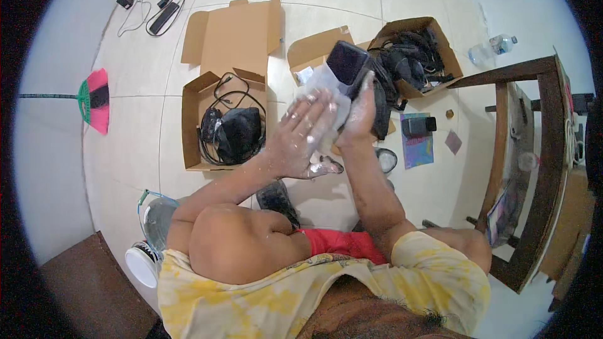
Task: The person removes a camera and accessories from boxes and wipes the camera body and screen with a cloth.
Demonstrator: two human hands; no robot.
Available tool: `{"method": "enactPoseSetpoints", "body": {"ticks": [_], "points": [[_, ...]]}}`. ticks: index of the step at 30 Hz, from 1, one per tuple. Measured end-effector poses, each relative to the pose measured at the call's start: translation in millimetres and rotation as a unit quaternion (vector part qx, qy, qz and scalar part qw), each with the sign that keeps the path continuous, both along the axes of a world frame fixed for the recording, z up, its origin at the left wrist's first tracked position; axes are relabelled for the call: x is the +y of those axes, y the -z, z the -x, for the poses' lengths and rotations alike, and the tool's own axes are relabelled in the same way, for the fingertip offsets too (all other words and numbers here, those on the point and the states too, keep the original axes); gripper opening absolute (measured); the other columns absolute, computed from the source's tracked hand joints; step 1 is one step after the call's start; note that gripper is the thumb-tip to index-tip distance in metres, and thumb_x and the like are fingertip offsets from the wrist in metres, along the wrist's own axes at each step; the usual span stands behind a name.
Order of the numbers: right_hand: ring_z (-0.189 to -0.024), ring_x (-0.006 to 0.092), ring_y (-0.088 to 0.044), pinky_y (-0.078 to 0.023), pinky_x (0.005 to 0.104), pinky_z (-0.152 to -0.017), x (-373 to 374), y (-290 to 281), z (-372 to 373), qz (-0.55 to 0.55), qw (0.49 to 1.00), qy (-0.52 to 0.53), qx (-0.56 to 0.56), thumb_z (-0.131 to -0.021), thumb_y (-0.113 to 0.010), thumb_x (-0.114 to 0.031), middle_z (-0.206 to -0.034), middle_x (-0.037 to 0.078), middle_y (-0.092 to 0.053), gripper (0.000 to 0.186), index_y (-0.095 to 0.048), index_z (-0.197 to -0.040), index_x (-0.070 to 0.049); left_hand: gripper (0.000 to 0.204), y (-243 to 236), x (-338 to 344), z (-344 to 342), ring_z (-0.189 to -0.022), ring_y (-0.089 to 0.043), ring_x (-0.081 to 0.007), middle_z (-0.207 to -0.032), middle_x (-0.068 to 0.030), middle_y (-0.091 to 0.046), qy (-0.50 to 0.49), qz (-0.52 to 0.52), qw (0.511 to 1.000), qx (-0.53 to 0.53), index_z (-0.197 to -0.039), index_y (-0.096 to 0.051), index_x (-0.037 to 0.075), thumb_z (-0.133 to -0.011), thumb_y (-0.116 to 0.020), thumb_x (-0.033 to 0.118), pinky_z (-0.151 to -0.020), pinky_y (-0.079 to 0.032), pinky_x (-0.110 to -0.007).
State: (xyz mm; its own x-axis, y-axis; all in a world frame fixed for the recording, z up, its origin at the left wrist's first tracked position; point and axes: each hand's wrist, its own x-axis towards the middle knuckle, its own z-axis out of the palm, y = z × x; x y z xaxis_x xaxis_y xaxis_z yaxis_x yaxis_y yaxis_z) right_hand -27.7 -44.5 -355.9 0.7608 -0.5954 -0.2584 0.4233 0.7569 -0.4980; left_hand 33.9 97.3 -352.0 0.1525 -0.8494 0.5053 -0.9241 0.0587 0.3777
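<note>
Cloth or film (323,80) lies beneath my left hand (304,125), fingers outstretched, my right hand (360,113) clamping the dark device (347,63) beyond them, seemingly for steadiness.

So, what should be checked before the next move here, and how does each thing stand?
1. Right hand has hold of the dark device: ok.
2. Left hand is on the white cloth-like sheet: ok.
3. Both hands free of white residue: not ok, it marks their skin.
4. Left carton is open: ok, though a cable and black items lie inside.
5. Device's face dry: cannot tell.
</note>
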Motion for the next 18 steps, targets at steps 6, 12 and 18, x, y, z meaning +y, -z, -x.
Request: {"method": "enactPoseSetpoints", "body": {"ticks": [6,12,18], "points": [[-0.111,0.0268,-0.063,-0.049,0.0425,-0.099,9,-4,-13,-0.006,1.0,0.021,0.011,-0.103,-0.03,-0.045,-0.124,0.011,-0.064,0.053,-0.056,-0.128,-0.007,0.085,-22,-16,-11,-0.148,-0.017,-0.0414,-0.159,-0.0288,-0.015,0.016,0.029,0.956,0.292,-0.152,-0.02,-0.006,-0.096,-0.041,0.054,-0.119,-0.016,-0.045],[-0.105,0.0237,-0.064,-0.048,0.0399,-0.098,4,14,-13,-0.045,0.998,0.029,-0.017,-0.104,-0.036,-0.05,-0.116,0.009,-0.066,0.051,-0.058,-0.123,-0.009,0.076,10,-8,19,-0.147,-0.023,-0.0318,-0.157,-0.0205,-0.027,-0.072,0.078,0.927,0.361,-0.152,-0.023,-0.006,-0.103,-0.029,0.052,-0.12,-0.013,-0.042],[-0.109,0.0244,-0.06,-0.047,0.0408,-0.099,4,31,-17,0.049,0.991,0.115,0.043,-0.105,-0.03,-0.047,-0.121,0.009,-0.062,0.051,-0.053,-0.13,-0.009,0.056,-4,-20,4,-0.136,-0.042,-0.0231,-0.147,-0.0131,-0.045,-0.011,0.105,0.606,0.789,-0.146,-0.035,-0.002,-0.108,-0.026,0.037,-0.116,-0.028,-0.038]]}}
